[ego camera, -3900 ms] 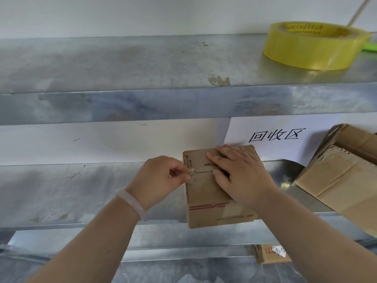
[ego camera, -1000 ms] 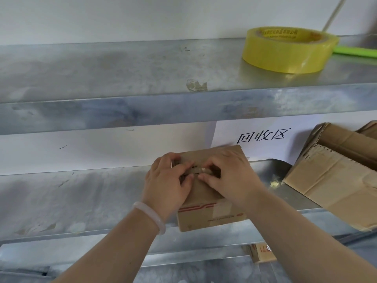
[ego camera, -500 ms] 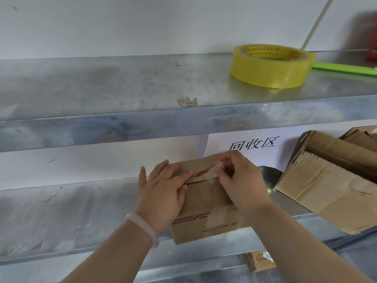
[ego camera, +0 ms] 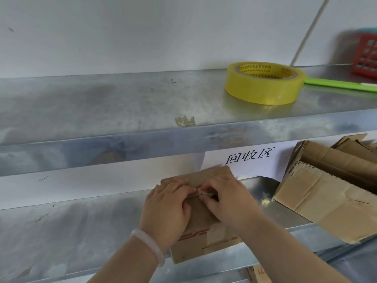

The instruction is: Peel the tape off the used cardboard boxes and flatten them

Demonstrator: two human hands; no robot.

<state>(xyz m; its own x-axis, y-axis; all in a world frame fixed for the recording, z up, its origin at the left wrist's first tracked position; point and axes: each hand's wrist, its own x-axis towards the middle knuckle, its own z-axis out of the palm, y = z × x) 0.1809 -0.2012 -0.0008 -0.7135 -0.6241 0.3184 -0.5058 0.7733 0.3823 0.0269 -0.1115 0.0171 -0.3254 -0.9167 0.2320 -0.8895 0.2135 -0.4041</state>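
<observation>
Your right hand (ego camera: 228, 203) pinches the tape (ego camera: 205, 193) at the box (ego camera: 204, 245) seam. Your left hand (ego camera: 165, 209) curls over the box, gripping it.

Two bare forearms, no sleeves; a pale, translucent bangle (ego camera: 149, 247) circles the left wrist, lower centre of frame.

Bright even light, edges perhaps blurred

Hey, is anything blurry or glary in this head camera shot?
Head view: red basket at the right edge is smeared. Head view: soft light, dull sheen on the upper shelf. Head view: left hand, right hand and tape look reasonably sharp.
</observation>
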